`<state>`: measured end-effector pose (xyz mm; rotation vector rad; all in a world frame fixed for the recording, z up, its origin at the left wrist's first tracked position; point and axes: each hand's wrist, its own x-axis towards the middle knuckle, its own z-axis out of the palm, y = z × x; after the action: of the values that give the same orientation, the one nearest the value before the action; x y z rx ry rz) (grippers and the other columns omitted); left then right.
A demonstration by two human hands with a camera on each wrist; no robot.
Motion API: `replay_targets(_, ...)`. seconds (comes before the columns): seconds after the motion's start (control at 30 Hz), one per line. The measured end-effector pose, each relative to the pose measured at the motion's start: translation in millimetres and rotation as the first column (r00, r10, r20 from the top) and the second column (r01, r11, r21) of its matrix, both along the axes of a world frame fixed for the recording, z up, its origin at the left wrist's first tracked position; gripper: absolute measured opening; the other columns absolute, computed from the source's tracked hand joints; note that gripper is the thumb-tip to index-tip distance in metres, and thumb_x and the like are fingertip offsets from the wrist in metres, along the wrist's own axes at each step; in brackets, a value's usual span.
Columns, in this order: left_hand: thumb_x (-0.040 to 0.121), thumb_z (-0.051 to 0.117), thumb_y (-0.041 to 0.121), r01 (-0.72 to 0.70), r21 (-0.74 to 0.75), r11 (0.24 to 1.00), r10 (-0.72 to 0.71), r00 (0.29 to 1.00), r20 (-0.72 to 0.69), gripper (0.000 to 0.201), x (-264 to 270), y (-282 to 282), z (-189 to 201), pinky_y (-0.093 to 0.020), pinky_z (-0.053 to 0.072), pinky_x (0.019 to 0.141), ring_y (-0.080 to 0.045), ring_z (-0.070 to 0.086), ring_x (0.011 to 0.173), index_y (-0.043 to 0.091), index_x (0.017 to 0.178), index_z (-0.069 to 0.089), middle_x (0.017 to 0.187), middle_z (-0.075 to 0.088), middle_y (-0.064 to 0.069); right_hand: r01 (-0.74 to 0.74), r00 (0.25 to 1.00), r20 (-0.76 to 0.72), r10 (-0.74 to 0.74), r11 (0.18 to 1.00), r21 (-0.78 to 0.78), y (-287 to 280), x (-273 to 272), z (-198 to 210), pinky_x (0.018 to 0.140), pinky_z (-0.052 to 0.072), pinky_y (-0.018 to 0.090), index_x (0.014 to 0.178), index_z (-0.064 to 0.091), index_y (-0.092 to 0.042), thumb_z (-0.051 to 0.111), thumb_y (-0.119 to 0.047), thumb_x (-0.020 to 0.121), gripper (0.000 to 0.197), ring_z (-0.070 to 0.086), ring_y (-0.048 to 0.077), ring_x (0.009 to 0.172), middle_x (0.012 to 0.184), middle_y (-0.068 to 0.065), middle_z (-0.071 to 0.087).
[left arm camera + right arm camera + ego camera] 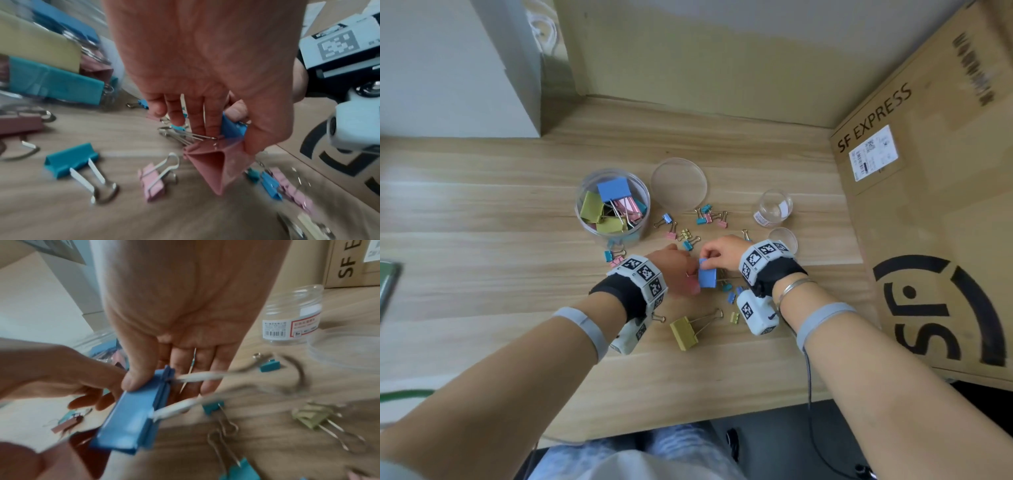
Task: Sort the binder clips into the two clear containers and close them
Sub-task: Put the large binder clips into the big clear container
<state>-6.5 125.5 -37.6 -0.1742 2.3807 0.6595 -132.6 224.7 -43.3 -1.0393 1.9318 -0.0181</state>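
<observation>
My right hand [706, 257] pinches a large blue binder clip [707, 278] by its top edge, thumb on one face [131, 418]. Right beside it, my left hand [685, 278] grips a large pink binder clip [213, 162] between thumb and fingers; the two clips touch. The big clear container [589, 219] at back left holds several large clips. Its lid [678, 183] lies beside it. The small clear jar [774, 207] stands open and empty to the right, with its small lid [786, 238] just in front. Small clips [709, 216] lie scattered between the containers and my hands.
A large yellow clip [683, 332] lies on the wooden table [482, 240] in front of my hands. A tall SF Express cardboard box [928, 205] walls off the right side. A white box [465, 68] stands at back left.
</observation>
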Motion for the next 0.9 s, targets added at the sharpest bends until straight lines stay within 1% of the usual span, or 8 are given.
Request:
replay_targets(0.1,0.086,0.054,0.038,-0.132,0.163,0.978,0.149,0.984,-0.095,0.02,-1.3,-15.0,14.6,-0.028,0.046,0.073,-0.02,0.056,0.077,0.02,0.089,0.062,0.088,0.066,-0.004,0.215,0.976,0.067,-0.209,0.972,-0.092,-10.0,-8.7,3.8,0.06,0.035,0.025,0.086,0.054,-0.013,0.05,-0.018,0.094,0.01,0.048,0.017,0.07,0.076,0.004,0.054)
replay_targets(0.13,0.086,0.056,0.038,-0.188,0.216,0.958,0.214,0.971,-0.103,0.016,-2.7,-20.5,19.0,-0.027,0.045,0.074,-0.018,0.056,0.077,0.022,0.084,0.06,0.089,0.067,-0.003,0.302,0.952,0.101,-0.29,0.942,-0.143,-13.9,-11.6,4.8,0.059,0.036,0.026,0.083,0.049,-0.014,0.048,-0.015,0.095,0.012,0.048,0.018,0.067,0.075,0.007,0.053)
replay_targets(0.2,0.087,0.055,0.035,-0.264,0.266,0.927,0.302,0.946,-0.114,0.022,-7.2,-32.3,29.9,-0.025,0.04,0.075,-0.019,0.055,0.083,0.015,0.095,0.059,0.099,0.066,-0.004,0.439,0.897,0.162,-0.411,0.871,-0.221,-22.3,-16.4,8.0,0.05,0.039,0.025,0.078,0.044,-0.019,0.043,-0.013,0.097,0.02,0.052,0.018,0.05,0.069,0.007,0.052)
replay_targets(0.3,0.087,0.053,0.036,-0.325,0.32,0.89,0.382,0.915,-0.132,0.038,-15.1,-53.6,50.7,-0.027,0.04,0.069,-0.025,0.057,0.091,0.006,0.11,0.057,0.102,0.064,-0.01,0.447,0.894,0.122,-0.43,0.86,-0.244,-36.0,-17.1,16.2,0.034,0.035,0.018,0.078,0.043,-0.019,0.042,-0.02,0.098,0.02,0.048,0.01,0.033,0.067,0.004,0.052)
replay_targets(0.47,0.088,0.047,0.036,-0.548,0.392,0.739,0.632,0.765,-0.122,0.024,-11.2,-108.8,73.3,-0.025,0.041,0.058,-0.017,0.053,0.067,0.015,0.095,0.055,0.073,0.058,0.002,0.429,0.902,0.17,-0.396,0.863,-0.266,-60.9,-9.5,19.0,0.031,0.033,0.016,0.088,0.043,-0.015,0.042,-0.022,0.098,0.013,0.044,0.006,0.027,0.078,0.009,0.056)
replay_targets(0.6,0.091,0.046,0.036,-0.649,0.252,0.718,0.696,0.678,-0.237,0.029,-11.2,-128.0,78.4,-0.026,0.037,0.057,-0.022,0.051,0.066,0.01,0.082,0.055,0.072,0.056,-0.006,0.392,0.918,0.177,-0.354,0.876,-0.281,-73.9,-4.5,19.3,0.031,0.032,0.014,0.091,0.042,-0.015,0.043,-0.022,0.097,0.009,0.046,0.005,0.029,0.083,0.01,0.059)
replay_targets(0.77,0.088,0.046,0.042,-0.647,-0.032,0.762,0.638,0.758,-0.137,0.04,-7.1,-118.0,42.0,-0.028,0.042,0.064,-0.025,0.057,0.071,0.011,0.066,0.058,0.068,0.058,-0.005,0.389,0.92,0.185,-0.346,0.866,-0.314,-81.9,-3.6,28.8,0.036,0.036,0.017,0.093,0.045,-0.016,0.042,-0.02,0.097,0.006,0.051,0.018,0.044,0.083,0.007,0.06)
replay_targets(0.9,0.083,0.047,0.026,-0.643,-0.065,0.763,0.617,0.755,-0.225,0.038,-5.4,-108.1,26.0,-0.023,0.031,0.044,-0.018,0.044,0.046,0.014,0.048,0.036,0.053,0.046,-0.008,0.442,0.896,0.213,-0.389,0.823,-0.357,-86.9,-6.5,38.1,0.039,0.036,0.021,0.092,0.046,-0.017,0.044,-0.019,0.096,0.005,0.053,0.018,0.044,0.075,-0.003,0.057)
